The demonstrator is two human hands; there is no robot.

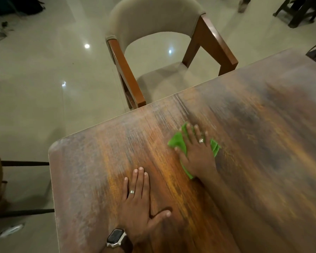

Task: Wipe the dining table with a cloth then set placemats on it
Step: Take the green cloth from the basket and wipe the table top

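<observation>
While the left hand [137,203] lies flat, fingers straight, on the wooden desk [254,143], the right hand [197,148] beside it presses straight fingers on a green cloth [178,141].

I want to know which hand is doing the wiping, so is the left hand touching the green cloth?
Apart. The head view shows the left hand flat on the bare table, with wood between it and the cloth under the right hand.

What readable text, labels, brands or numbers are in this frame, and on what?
None readable.
Watch on the left wrist: screen dark, no digits or brand visible.
Green cloth under the right hand: no label showing.
Wooden table, chair: no markings; the frame is motion-blurred.
</observation>
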